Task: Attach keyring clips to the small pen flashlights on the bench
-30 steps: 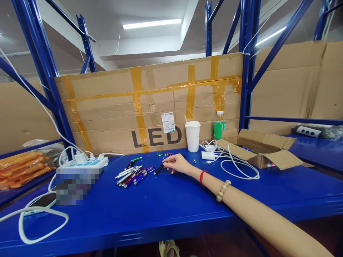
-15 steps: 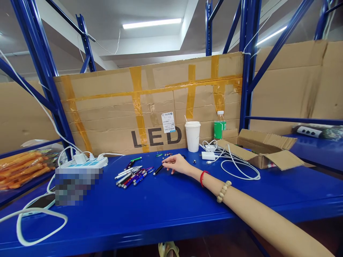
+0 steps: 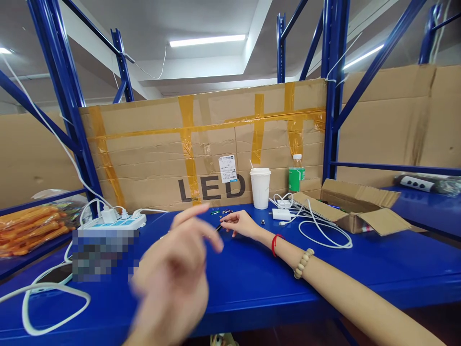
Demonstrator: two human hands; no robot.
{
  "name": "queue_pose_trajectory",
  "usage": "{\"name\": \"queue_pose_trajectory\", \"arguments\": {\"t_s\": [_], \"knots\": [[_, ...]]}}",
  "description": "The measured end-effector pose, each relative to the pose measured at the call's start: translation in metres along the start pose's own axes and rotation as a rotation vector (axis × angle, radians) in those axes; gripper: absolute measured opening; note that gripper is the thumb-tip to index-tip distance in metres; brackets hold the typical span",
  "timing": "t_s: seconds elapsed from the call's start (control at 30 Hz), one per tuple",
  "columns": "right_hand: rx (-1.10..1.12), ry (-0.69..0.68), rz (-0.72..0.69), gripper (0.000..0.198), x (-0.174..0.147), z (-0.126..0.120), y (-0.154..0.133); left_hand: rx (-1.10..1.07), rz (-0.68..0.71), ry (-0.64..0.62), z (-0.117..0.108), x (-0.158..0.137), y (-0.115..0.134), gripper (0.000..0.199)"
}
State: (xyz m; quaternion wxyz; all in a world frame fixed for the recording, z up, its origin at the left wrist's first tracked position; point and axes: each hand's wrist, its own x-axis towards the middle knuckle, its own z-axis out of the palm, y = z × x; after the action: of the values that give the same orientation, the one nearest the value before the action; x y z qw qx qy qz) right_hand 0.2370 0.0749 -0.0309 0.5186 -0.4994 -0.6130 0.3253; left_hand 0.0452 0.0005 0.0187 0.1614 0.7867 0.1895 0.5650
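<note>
My right hand [image 3: 238,224] rests over the blue tabletop with thumb and fingers pinched on a black pen [image 3: 218,227], whose other end is hidden behind my left hand. Large and blurred in front is my left hand [image 3: 178,269], raised above the table, index finger and thumb stretched apart, with nothing visible between them. It hides the spot where a heap of metallic pens lay. Small coloured parts [image 3: 226,211] lie just behind my right hand, too tiny to name. A small dark metallic piece [image 3: 262,222] sits to the right of that hand.
A white lidded cup [image 3: 260,188] with a straw and a green-labelled bottle [image 3: 296,174] stand at the back. White cables [image 3: 324,226] and an open cardboard box [image 3: 363,206] lie to the right. A power strip [image 3: 126,222] and a looped cable [image 3: 54,286] are at left.
My left hand has come into view from below and now covers the pen heap. The right hand stays almost in place, still pinching the black pen. The view has tilted slightly upward.
</note>
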Motion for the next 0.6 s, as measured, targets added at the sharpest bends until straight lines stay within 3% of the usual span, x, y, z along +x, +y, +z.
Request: {"name": "queue_pose_trajectory", "arguments": {"t_s": [0.07,0.13,0.27,0.4,0.6], "knots": [[0.002,0.016,-0.016,0.033,0.001,-0.002,0.000,-0.021,-0.001,0.008,0.019,0.022,-0.007,0.037],[0.005,0.043,-0.028,0.032,0.002,-0.005,0.001,0.058,-0.113,-0.165,0.041,0.040,-0.027,0.017],[0.012,0.113,-0.023,0.040,0.005,-0.009,0.003,0.301,-0.190,-0.436,0.066,0.047,-0.085,0.053],[-0.008,0.125,-0.010,0.044,0.005,-0.009,0.005,0.293,-0.224,-0.464,0.071,0.038,-0.127,0.042],[-0.161,0.134,-0.023,0.042,0.008,-0.019,0.007,0.202,-0.219,-0.513,0.074,0.036,-0.141,0.024]]}}
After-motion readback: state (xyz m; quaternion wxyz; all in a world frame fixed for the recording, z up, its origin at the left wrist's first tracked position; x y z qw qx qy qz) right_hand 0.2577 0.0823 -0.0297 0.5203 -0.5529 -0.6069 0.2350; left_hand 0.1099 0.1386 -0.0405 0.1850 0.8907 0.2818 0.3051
